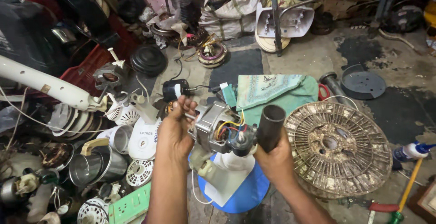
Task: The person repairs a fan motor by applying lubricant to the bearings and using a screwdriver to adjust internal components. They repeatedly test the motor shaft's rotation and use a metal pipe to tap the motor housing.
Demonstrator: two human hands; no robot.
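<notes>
**Fan motor held amid workshop clutter**

A dusty round grille (338,149) lies just right of the hands, a green cloth (272,92) behind them, steel cups (97,165) and fan parts to the left. The left hand (175,131) is clasped around the motor (218,126), raised over a blue base (247,192). The right hand (274,158) grips a black pipe (271,120), tilted beside the motor's wires.

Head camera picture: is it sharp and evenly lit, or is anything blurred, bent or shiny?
Head view: the left hand, right hand and grey fan motor are sharp under soft, even light; the black tube shows a faint sheen; the wide lens bows the edges, and the top left corner is dim.
</notes>
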